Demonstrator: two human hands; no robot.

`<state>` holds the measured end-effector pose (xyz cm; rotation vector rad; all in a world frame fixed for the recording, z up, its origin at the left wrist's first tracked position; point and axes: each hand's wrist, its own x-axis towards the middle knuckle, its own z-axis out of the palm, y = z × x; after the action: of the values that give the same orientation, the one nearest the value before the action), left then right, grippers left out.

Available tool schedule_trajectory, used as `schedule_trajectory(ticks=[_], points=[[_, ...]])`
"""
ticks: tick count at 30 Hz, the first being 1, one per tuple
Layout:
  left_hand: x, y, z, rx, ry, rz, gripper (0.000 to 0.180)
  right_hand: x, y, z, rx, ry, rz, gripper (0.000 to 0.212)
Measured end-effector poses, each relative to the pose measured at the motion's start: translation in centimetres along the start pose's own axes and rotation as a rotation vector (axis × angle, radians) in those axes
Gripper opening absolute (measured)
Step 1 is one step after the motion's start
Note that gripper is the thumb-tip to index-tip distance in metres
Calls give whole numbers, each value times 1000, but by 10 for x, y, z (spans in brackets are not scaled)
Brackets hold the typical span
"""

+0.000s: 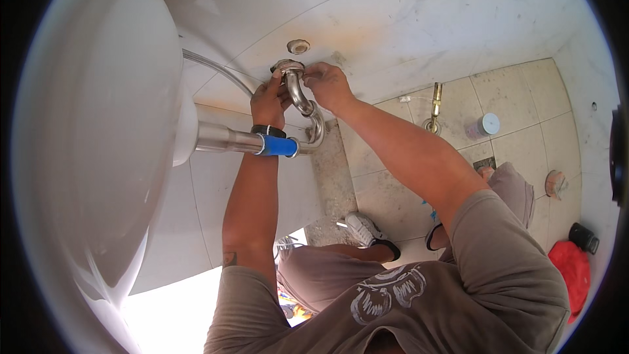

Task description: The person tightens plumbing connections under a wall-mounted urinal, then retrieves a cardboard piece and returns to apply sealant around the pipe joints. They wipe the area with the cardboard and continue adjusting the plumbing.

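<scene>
A shiny curved metal drain pipe (299,96) bends down from the wall and joins a straight pipe running left under a white sink basin (98,137). A blue sleeve (278,145) wraps part of the straight section. Where the pipe enters the wall there is a metal flange (288,65). My left hand (268,103), reaching up behind the straight pipe, closes round the pipe's wall end, thumb near the flange. From the other side, my right hand (327,85) pinches at the flange's right edge, its fingertips partly hidden.
Just above the flange, a round hole (298,46) opens in the wall. A braided hose (219,69) runs behind the basin. On the tiled floor stand a brass valve fitting (435,108) and a can with a pale lid (483,126). A red cloth item (569,275) lies far right.
</scene>
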<state>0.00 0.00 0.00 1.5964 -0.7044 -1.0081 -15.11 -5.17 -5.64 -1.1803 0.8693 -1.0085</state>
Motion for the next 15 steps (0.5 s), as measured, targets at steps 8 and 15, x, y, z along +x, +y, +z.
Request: schedule_trajectory(ticks=[8,15], points=[[-9,2,15,-184,-177,-128,43,-7,-2,-2,113,111,119,43],[-12,3,13,-147,-172,-148,45,5,-4,8,116,134,169,50]])
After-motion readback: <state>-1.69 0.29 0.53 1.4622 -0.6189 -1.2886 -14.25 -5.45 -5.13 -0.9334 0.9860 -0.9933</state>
